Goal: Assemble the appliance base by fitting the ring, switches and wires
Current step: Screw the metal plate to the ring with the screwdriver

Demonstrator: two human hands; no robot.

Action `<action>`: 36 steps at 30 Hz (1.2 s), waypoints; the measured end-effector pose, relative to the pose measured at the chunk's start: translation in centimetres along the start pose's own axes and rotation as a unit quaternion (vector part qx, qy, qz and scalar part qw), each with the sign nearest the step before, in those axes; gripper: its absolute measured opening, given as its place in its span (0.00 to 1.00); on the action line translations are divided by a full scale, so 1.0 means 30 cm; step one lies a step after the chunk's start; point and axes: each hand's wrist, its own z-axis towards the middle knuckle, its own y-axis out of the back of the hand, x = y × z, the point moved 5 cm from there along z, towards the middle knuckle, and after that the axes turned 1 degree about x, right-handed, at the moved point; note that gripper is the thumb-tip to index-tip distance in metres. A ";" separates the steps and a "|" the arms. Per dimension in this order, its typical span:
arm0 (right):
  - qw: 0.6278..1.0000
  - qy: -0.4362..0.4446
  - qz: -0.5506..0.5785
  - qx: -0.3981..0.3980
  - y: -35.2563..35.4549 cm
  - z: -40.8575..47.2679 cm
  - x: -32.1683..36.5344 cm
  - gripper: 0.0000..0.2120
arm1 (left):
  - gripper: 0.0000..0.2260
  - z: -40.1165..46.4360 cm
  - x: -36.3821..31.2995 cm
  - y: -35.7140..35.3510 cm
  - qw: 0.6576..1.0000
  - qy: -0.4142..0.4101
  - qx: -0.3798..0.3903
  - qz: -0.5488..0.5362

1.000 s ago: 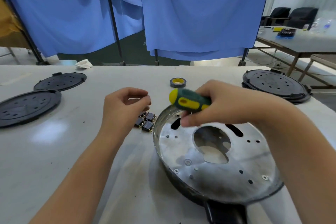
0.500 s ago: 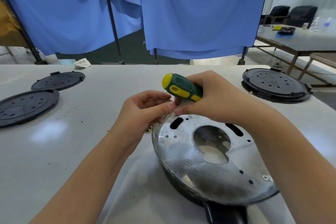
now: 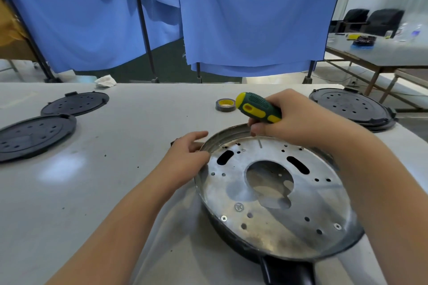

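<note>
The metal appliance base (image 3: 273,194) lies at lower right; the left hand (image 3: 187,155) rests relaxed against its left rim, the right hand (image 3: 289,118) grips a screwdriver (image 3: 257,107) above its far rim.

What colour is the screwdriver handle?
Dark green with yellow parts; the head view shows the screwdriver handle best.

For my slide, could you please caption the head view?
Right hand grips screwdriver over metal base; left hand steadies its rim.

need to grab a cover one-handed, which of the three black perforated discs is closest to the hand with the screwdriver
The black disc on the right, just beyond the right hand gripping the screwdriver. The other two discs lie far off at the table's left edge.
</note>
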 end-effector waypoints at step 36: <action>0.972 -0.210 -0.046 0.098 0.133 -0.069 -0.272 0.05 | 0.09 0.007 0.044 -0.050 0.997 0.063 0.007 0.031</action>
